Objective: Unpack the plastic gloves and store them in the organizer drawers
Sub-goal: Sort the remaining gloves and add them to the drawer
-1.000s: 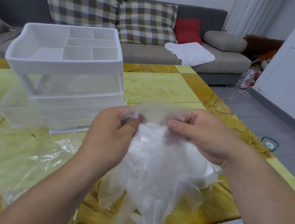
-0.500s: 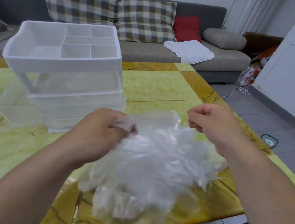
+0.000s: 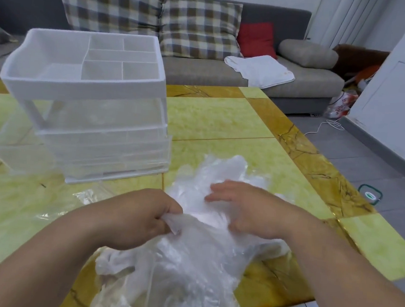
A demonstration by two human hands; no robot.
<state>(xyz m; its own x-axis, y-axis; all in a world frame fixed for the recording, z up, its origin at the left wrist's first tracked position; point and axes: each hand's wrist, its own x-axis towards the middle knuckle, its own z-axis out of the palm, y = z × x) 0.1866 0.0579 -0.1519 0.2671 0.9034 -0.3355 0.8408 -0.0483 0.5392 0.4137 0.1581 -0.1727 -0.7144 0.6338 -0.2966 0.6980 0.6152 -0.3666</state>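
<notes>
Fingers (image 3: 168, 208) of the left hand (image 3: 133, 218) curl tight, pinching the plastic gloves (image 3: 188, 261); right hand (image 3: 248, 207) presses them flat-fingered, heap stretching away across the table (image 3: 223, 116).

A: State of the hands?
B: The left hand (image 3: 140, 218) pinches a fold of the plastic gloves (image 3: 188, 261); the right hand (image 3: 248, 210) rests flat on the pile, fingers straight.
A: Position of the organizer (image 3: 87, 91)?
B: Upright on the tabletop (image 3: 218, 120), beyond the left hand, apart from the pile.
</notes>
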